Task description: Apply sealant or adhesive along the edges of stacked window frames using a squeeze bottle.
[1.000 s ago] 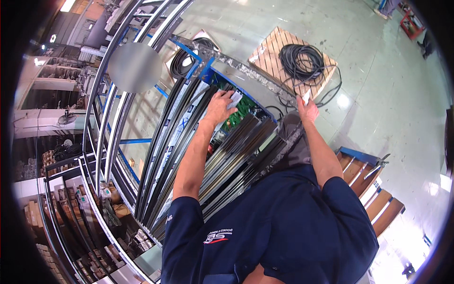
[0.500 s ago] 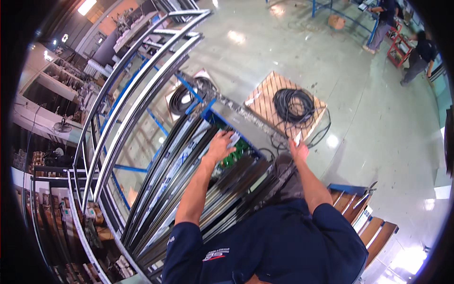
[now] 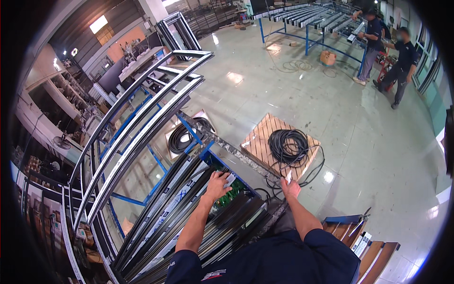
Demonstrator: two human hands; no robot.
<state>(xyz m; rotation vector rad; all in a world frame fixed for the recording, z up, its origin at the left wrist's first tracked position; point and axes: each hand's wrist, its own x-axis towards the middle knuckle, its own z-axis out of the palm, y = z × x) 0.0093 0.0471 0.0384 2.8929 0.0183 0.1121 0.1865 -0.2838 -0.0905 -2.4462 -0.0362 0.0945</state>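
Evidently partway through, you are holding both arms out over a bundle of long profiles, with both grips looking occupied. Your right grip is pinching a small white piece, which is poking out beyond the fingers. Past that grip, a slatted wooden pallet is bearing a coil of black cable. Your left grip is curving near the profiles' far ends, fingers bent and partly spread; a pale piece is showing at its right edge, though whether you are pinching or merely touching it, I cannot tell. Just beside that grip, green pieces are lying inside a blue-edged bin.

As for progress, the profiles are already lying side by side, below and left of your left grip, while the white piece is not yet resting anywhere but in your right; that part is seemingly undone. How much else is left, the view is not showing. Well beyond your right grip, co-workers are standing beside a blue-legged counter.
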